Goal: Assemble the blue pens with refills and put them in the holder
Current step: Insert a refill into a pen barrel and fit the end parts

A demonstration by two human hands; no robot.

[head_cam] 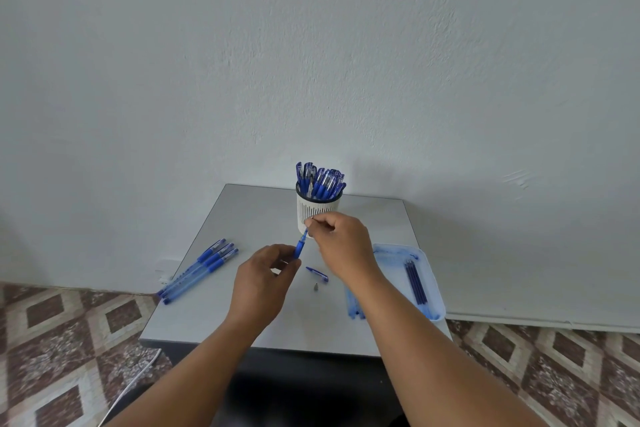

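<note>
Left hand [265, 270] grips the pen barrel [300, 246], tilted up-right; right hand [337, 239] pinches the refill [306, 230] at its upper end, aligned with it.

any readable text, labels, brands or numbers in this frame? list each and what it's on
None can be read.
Pens on the table: dark marks on the barrels, too small and blurred to read.
Pens in the holder: no legible print.
Holder: vertical slots only, no text.
Tray: blue stains, no label.
</note>
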